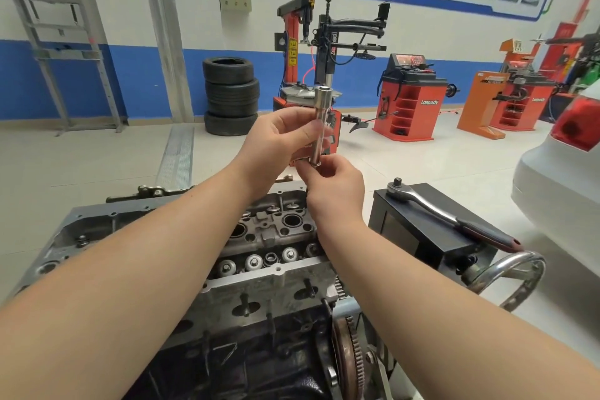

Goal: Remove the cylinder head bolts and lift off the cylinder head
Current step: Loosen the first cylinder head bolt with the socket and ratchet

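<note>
You've got 2 hands up at frame centre, both on 1 socket point(319, 122): your left hand point(285, 140) curls round its shaft w/ thumb across, your right hand point(331, 185) pinches its lower end from below. Socket stands near upright, above the head point(259, 237), not touching it. The head sits lower centre, still on the block, open top facing you; a row of approx. 4 round valve tops shows along its near edge, 2 big bores behind them. 1 ratchet point(448, 214) lies diagonally on 1 black box point(422, 230) right of centre, handle overhanging the box's right edge. 1 chrome handwheel point(509, 273) sits just below-right of the box, 1 toothed flywheel point(349, 354) at bottom centre. Open room: pale tiled floor left of the engine and beyond it. Right edge is tight, w/ 1 white car point(565, 172) close in. Back of room: 1 stack of 4 tyres point(231, 96) upper centre-left, 1 tyre changer point(311, 52) behind your hands, 2 orange-red balancers point(409, 101) upper right, white wall w/ blue band, posters top right.
</note>
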`<action>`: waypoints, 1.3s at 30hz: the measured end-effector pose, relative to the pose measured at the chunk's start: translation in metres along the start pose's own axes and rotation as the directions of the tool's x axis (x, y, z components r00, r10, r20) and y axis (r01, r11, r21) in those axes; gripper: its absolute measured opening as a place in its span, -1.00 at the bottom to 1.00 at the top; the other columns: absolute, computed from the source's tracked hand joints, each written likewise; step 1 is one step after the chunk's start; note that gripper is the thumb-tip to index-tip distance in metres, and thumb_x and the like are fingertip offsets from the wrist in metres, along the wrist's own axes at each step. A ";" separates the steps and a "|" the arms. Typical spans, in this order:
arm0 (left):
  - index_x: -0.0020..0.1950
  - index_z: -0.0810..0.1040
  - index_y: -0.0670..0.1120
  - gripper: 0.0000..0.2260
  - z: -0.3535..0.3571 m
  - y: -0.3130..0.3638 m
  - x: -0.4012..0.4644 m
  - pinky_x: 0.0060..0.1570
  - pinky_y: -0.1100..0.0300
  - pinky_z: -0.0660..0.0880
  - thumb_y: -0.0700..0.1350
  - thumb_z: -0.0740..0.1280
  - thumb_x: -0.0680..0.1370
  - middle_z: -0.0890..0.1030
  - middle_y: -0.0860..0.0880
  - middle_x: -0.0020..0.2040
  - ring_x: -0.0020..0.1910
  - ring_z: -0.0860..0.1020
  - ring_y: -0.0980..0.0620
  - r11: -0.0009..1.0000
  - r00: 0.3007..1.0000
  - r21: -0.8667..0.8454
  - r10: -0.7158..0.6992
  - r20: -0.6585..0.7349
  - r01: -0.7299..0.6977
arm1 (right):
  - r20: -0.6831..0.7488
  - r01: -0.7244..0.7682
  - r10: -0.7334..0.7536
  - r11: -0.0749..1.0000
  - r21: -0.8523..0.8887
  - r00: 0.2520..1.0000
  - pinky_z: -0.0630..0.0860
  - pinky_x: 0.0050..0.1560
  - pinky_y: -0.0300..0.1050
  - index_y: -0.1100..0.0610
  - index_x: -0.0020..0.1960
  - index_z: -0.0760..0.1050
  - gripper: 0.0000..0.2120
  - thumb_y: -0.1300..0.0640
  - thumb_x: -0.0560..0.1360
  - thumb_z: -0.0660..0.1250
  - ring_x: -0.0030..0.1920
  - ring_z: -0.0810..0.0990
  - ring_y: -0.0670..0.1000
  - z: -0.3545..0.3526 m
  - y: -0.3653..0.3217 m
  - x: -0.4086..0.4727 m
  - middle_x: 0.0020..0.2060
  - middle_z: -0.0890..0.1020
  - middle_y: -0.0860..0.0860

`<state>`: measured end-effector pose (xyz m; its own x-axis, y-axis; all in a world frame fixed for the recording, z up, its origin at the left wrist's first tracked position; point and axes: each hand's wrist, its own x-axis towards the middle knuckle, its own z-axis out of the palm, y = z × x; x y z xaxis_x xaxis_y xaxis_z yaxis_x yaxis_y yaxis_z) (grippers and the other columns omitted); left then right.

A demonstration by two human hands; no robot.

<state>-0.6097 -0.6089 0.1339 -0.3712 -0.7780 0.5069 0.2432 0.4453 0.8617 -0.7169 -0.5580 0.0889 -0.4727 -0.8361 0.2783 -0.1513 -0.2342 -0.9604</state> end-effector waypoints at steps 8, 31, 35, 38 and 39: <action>0.24 0.67 -0.19 -0.77 -0.004 0.006 0.000 0.11 -0.14 0.66 -0.34 0.42 0.60 0.75 -0.15 0.08 0.09 0.72 -0.19 0.996 0.999 0.076 0.039 -0.015 -0.038 | 0.097 0.011 -0.015 0.999 0.032 0.995 0.52 -0.07 -0.04 0.07 0.08 0.70 -0.85 0.10 0.64 0.35 -0.20 0.57 -0.08 -0.002 0.000 0.000 -0.27 0.66 -0.13; 0.06 0.67 -0.18 -0.77 -0.004 0.009 0.004 0.02 -0.09 0.68 -0.29 0.59 0.45 0.75 -0.11 -0.09 -0.09 0.74 -0.12 0.995 0.994 0.085 0.051 -0.100 -0.043 | -0.013 -0.032 0.032 0.999 -0.031 0.999 0.46 -0.17 -0.12 0.04 -0.03 0.56 -0.73 -0.03 0.44 0.60 -0.17 0.61 -0.05 0.002 -0.001 -0.001 -0.17 0.66 -0.08; 0.29 0.62 -0.16 -0.75 -0.006 0.008 0.003 0.13 -0.06 0.65 -0.26 0.42 0.61 0.73 -0.17 0.09 0.13 0.71 -0.20 0.999 0.997 0.008 -0.034 0.071 0.034 | 0.020 0.024 -0.023 0.998 -0.059 1.000 0.55 -0.05 -0.06 0.05 0.01 0.67 -0.92 0.05 0.56 0.48 -0.13 0.65 0.00 0.001 0.001 0.000 -0.17 0.72 -0.06; 0.28 0.65 -0.10 -0.74 -0.009 0.009 0.003 0.17 -0.11 0.64 -0.31 0.36 0.62 0.74 -0.16 0.12 0.14 0.71 -0.21 0.998 0.996 0.066 -0.018 0.085 0.012 | 0.058 0.032 -0.029 0.998 -0.061 0.998 0.54 -0.06 -0.06 0.07 0.03 0.69 -0.89 0.10 0.62 0.38 -0.15 0.64 -0.01 0.000 0.001 0.001 -0.21 0.70 -0.10; 0.24 0.67 -0.10 -0.75 -0.009 0.009 0.003 0.15 -0.14 0.65 -0.32 0.38 0.61 0.75 -0.16 0.09 0.10 0.72 -0.21 0.996 0.998 0.085 0.000 0.061 -0.005 | 0.073 0.033 -0.029 0.998 -0.053 0.997 0.50 -0.08 -0.08 0.08 0.03 0.68 -0.88 0.10 0.63 0.37 -0.18 0.61 -0.05 0.000 0.000 0.001 -0.24 0.68 -0.14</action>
<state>-0.6005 -0.6115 0.1427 -0.4254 -0.7496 0.5070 0.1676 0.4853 0.8581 -0.7172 -0.5588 0.0888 -0.4033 -0.8629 0.3046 -0.2125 -0.2355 -0.9484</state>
